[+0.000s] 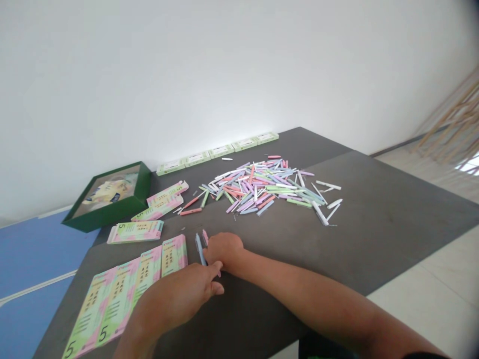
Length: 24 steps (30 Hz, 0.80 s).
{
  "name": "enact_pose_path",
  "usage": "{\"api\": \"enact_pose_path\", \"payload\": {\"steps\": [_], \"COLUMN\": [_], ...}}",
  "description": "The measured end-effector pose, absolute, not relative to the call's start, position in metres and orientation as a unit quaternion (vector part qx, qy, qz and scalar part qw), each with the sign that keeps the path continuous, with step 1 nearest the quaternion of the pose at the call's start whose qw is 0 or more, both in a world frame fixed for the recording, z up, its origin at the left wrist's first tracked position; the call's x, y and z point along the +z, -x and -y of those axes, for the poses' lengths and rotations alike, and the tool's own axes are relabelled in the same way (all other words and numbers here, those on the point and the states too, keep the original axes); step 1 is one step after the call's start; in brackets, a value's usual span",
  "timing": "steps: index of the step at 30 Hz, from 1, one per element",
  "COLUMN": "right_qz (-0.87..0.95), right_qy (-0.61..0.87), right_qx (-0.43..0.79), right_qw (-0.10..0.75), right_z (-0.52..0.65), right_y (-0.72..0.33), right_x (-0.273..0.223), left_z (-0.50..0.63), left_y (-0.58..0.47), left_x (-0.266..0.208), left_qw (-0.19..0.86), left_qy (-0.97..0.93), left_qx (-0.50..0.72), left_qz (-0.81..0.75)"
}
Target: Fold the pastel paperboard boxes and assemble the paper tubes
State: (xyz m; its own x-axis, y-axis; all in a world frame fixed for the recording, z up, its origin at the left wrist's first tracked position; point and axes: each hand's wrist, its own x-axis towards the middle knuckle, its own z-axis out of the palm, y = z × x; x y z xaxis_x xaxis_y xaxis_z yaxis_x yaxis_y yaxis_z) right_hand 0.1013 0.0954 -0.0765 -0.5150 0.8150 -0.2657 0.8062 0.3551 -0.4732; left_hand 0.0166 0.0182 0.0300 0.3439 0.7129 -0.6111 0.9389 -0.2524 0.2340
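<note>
My right hand (224,251) is closed over a pink pen (205,237), whose upper end sticks out beyond the fingers. Beside it on the dark table lies a light blue pen (199,248), its lower end hidden by my hands. My left hand (187,289) is close to the lower ends of these pens, with thumb and index finger apart; its other fingers are out of sight. To the left of the pens, pink and green printed pen boxes (119,294) lie in a row. A large heap of pastel pens (258,187) spreads farther back.
A green box (108,215) with plastic packaging inside stands at the left edge. More printed cartons (135,231) lie near it. Several flat boxes (220,150) line the wall. Loose white pens (320,213) lie right of the heap, on the grey table (374,199).
</note>
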Motion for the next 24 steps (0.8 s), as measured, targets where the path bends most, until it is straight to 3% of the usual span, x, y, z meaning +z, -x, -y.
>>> {"api": "enact_pose_path", "payload": {"steps": [7, 15, 20, 24], "right_qz": [0.82, 0.782, 0.78, 0.834], "right_qy": [0.51, 0.604, 0.602, 0.512], "right_qx": [0.258, 0.119, 0.119, 0.163], "right_qw": [0.032, 0.096, 0.12, 0.127], "right_z": [-0.089, -0.137, -0.145, -0.121], "right_y": [-0.138, -0.238, -0.255, -0.222], "right_x": [-0.068, -0.061, -0.065, -0.071], "left_z": [-0.02, -0.021, -0.022, -0.023], "left_y": [-0.014, -0.017, -0.022, -0.026], "left_x": [0.03, 0.029, 0.027, 0.024], "left_qw": [0.294, 0.289, 0.277, 0.281], "left_qy": [-0.76, -0.76, -0.759, -0.757], "left_qx": [-0.188, -0.198, -0.213, -0.219], "left_qz": [-0.549, -0.548, -0.549, -0.548]}}
